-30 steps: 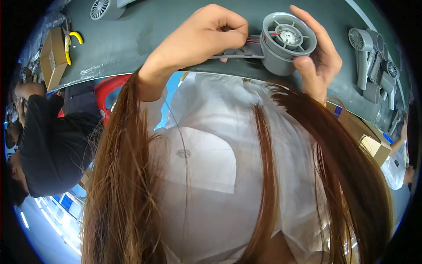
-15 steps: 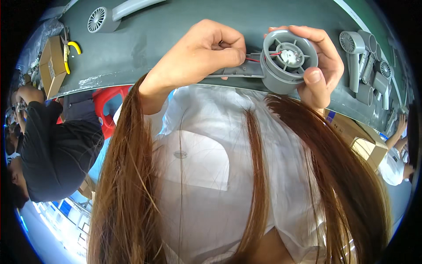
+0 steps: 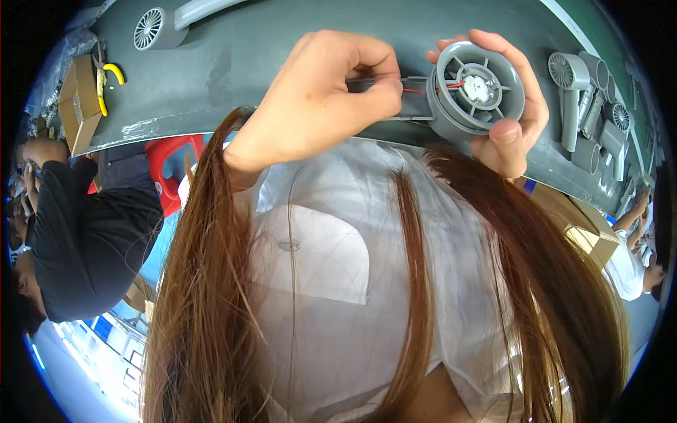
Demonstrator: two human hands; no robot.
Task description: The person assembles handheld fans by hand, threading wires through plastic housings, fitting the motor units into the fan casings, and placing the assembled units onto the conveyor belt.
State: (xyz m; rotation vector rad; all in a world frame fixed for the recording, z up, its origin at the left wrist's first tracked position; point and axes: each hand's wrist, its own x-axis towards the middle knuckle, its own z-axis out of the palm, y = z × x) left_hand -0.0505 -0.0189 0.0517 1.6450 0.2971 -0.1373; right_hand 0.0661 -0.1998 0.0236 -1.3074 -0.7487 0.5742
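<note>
My right hand [image 3: 534, 106] is wrapped round the round grey fan housing [image 3: 452, 121], thumb at its near right rim and fingers behind. Inside the ring, spokes hold a white motor centre [image 3: 478, 89]. A thin red wire [image 3: 416, 90] runs from the motor over the housing's left edge to my left hand [image 3: 328, 88]. Those left fingers are pinched on the wire; its end is hidden by them. Below the wire, the open grey handle [image 3: 416, 107] of the housing extends left behind my left hand.
Another grey handheld fan [image 3: 159, 29] lies at the far left of the dark table [image 3: 233, 77]. Yellow-handled pliers [image 3: 103, 84] are beside an open cardboard box [image 3: 79, 106]. Several fan parts [image 3: 570, 74] lie at the right. A person in black [image 3: 92, 233] sits at the left.
The fan housing has shifted slightly right and up, and tilted a little in my right hand. My left hand has moved slightly right, still pinching the wire.
</note>
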